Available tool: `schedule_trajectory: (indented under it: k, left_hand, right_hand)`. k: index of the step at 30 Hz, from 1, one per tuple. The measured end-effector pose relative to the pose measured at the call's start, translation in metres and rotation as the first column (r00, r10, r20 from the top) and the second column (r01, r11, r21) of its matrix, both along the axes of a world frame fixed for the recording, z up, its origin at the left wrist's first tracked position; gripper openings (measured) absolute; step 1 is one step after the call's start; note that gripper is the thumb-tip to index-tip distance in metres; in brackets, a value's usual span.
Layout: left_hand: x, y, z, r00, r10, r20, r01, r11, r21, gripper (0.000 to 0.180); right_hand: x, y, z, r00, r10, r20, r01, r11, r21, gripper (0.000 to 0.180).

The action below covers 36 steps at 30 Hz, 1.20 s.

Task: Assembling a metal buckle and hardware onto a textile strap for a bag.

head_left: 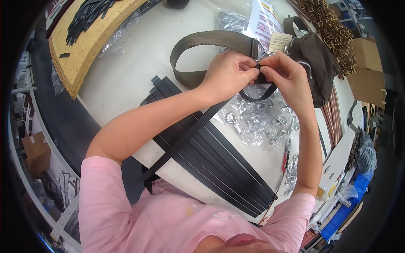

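Note:
My left hand [225,76] and my right hand [291,78] meet at the far middle of the table, fingertips pinching a narrow black strap. Part of this strap hangs in a curved loop [259,99] below the fingers. A long black strap [185,137] slants from near my body up to my left hand; whether it is the same piece, I cannot tell. Just beyond my fingertips is a metal clasp [264,54] at the end of a wide olive webbing strap [211,39], which curls around left of my left hand. A dark brown zippered bag [314,57] lies beside my right hand.
Several flat black straps [215,168] lie side by side before me. Metal snap hooks in clear plastic [261,120] are under my hands. A wooden board [78,55] with black strips stands far left; a printed sheet [263,23], chains [327,29] and a cardboard box [367,63] lie far right.

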<state>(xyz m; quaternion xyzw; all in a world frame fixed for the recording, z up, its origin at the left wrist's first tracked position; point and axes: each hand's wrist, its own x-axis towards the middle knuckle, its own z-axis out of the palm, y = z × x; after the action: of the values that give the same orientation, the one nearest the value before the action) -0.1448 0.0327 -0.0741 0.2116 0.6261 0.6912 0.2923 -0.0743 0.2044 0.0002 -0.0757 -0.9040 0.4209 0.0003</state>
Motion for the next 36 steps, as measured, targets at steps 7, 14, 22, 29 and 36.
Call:
schedule_trajectory:
  k: [7, 14, 22, 29, 36]
  left_hand:
    - [0.007, -0.001, 0.012, 0.953, 0.072, -0.294, -0.088, 0.995, -0.043, 0.019]
    - [0.005, -0.002, 0.010, 0.813, 0.114, -0.572, -0.145, 0.989, -0.010, 0.014]
    - [0.004, 0.001, 0.009, 0.779, 0.173, -0.603, -0.183, 0.982, 0.046, 0.009]
    - [0.000, -0.003, 0.011, 0.714, 0.113, -0.691, -0.156, 0.988, 0.001, 0.014]
    - [-0.001, -0.002, 0.009, 0.670, 0.130, -0.731, -0.158, 0.987, 0.030, 0.014]
  right_hand:
    - [0.020, -0.003, -0.004, 0.981, -0.166, -0.105, 0.155, 0.982, -0.106, 0.023]
    - [0.024, -0.003, -0.014, 0.968, -0.202, -0.149, 0.170, 0.964, -0.203, 0.023]
    - [0.022, -0.005, -0.019, 0.952, -0.202, -0.228, 0.154, 0.965, -0.211, 0.027]
    - [0.014, 0.002, 0.006, 0.989, 0.022, -0.147, -0.022, 1.000, 0.003, 0.033]
    - [-0.001, 0.015, 0.015, 0.974, 0.221, -0.047, -0.216, 0.972, 0.088, 0.029]
